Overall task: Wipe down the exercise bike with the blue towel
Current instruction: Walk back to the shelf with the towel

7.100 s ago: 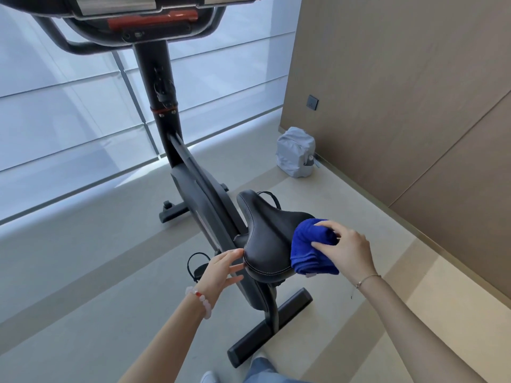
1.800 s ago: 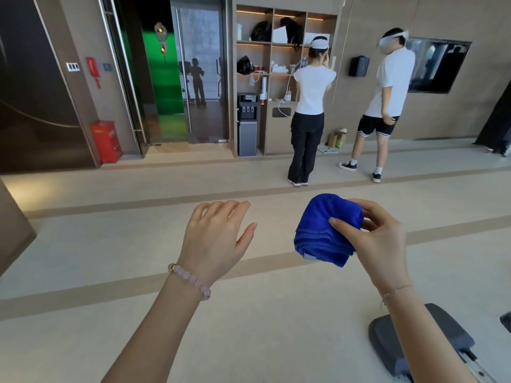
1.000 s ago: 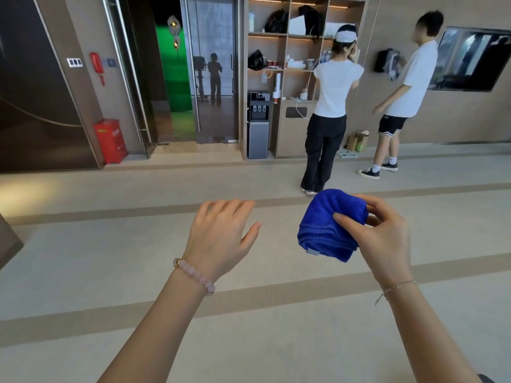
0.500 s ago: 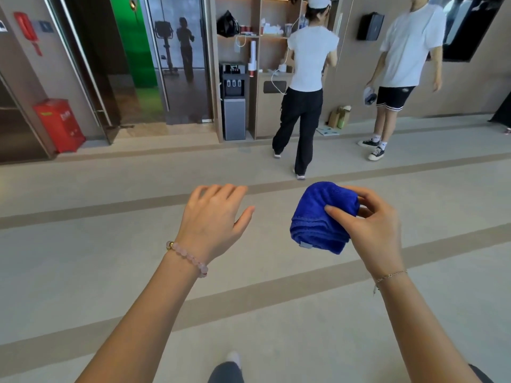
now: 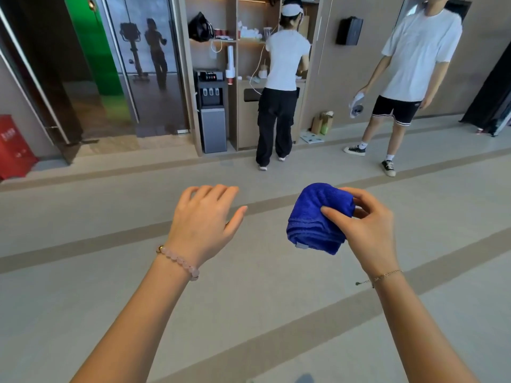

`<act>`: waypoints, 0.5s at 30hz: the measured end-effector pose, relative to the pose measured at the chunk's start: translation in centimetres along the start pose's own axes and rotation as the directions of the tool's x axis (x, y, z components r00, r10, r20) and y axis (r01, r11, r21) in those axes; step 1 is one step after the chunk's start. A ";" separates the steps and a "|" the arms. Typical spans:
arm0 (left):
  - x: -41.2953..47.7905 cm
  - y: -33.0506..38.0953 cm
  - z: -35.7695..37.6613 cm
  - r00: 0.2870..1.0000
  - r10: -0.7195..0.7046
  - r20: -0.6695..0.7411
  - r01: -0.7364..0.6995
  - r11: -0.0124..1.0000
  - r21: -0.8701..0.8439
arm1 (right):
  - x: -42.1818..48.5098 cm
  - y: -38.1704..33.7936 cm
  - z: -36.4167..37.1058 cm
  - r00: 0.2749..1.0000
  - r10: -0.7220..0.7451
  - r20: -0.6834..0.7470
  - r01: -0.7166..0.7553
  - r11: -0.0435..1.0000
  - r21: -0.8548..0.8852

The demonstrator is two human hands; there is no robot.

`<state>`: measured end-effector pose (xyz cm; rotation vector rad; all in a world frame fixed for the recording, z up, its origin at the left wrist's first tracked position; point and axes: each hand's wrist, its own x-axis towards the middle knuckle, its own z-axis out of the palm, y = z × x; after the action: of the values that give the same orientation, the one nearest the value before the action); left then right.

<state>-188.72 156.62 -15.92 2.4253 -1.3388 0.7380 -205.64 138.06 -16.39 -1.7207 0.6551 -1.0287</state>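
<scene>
Towel: I saw the blue towel (image 5: 318,219) bunched, in the air above the floor (image 5: 83,272).
Right hand (image 5: 365,230): pinched the wad.
Left hand (image 5: 204,219): relaxed, empty.
Handling: looked soft, light; I'd grip its middle.

Deep blue towel (image 5: 312,219) against a beige, brown-striped floor (image 5: 83,244).
Pink bracelet (image 5: 179,262) at eight o'clock, red box (image 5: 13,146) at nine, green wall (image 5: 94,51) at ten.

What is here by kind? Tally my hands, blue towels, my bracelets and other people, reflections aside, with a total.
Hands: 2, left hand, right hand
Towels: 1, blue towel
Bracelets: 2, bead bracelet, chain bracelet
People: 2, person in trousers, person in shorts
Total: 7
</scene>
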 end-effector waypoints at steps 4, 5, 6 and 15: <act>4.6 -2.2 3.8 0.999 0.022 0.027 -0.022 1.000 0.003 | 5.4 2.1 2.0 0.999 0.021 -0.027 -0.021 1.000 -0.009; 5.8 -2.7 4.9 0.999 0.024 0.031 -0.024 1.000 0.004 | 6.8 2.6 2.5 0.999 0.024 -0.033 -0.024 1.000 -0.007; 7.1 -3.3 5.9 0.999 0.024 0.040 -0.024 1.000 0.002 | 8.3 3.3 3.1 0.999 0.026 -0.039 -0.026 1.000 -0.006; 20.8 -6.2 17.6 0.998 0.005 0.061 -0.006 1.000 0.021 | 25.4 10.4 7.7 1.000 0.011 -0.022 -0.011 1.000 0.010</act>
<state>-168.98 137.04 -19.03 2.4803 -1.3671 0.6887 -186.02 117.50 -18.74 -1.6977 0.6720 -1.0428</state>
